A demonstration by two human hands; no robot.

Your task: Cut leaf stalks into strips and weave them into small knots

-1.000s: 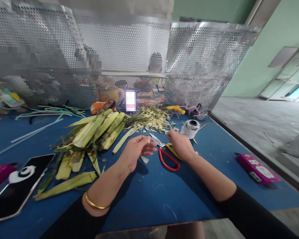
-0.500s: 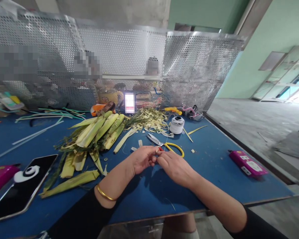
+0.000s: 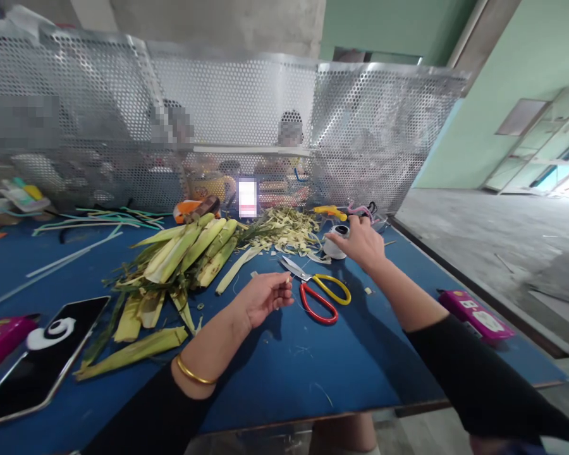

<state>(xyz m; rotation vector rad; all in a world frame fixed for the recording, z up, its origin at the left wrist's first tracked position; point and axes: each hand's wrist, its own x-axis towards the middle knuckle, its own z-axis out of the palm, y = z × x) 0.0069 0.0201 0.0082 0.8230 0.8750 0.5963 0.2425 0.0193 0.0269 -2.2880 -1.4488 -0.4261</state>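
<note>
My left hand (image 3: 269,298) is closed in a pinch above the blue table, a small pale piece (image 3: 288,279) showing at its fingertips; its kind is too small to tell. My right hand (image 3: 367,243) reaches to the back right with thumb and fingers apart. Its thumb is at the top of a white thread spool (image 3: 334,249), partly covering it; whether they touch I cannot tell. Between the hands lie scissors (image 3: 308,276) with one red and one yellow handle, blades slightly apart, pointing away to the left. A fine thread runs near them.
Corn husks (image 3: 189,249) are heaped at left, with shredded husk (image 3: 289,230) behind. A phone (image 3: 52,354) lies front left, a magenta pack (image 3: 477,316) at right. A yellow tool (image 3: 330,212) lies before the perforated metal screen (image 3: 246,95), with people behind it.
My right hand has left my left hand and moved away to the right, to the spool. My left hand has shifted slightly left, still pinching. The scissors' red handle is uncovered.
</note>
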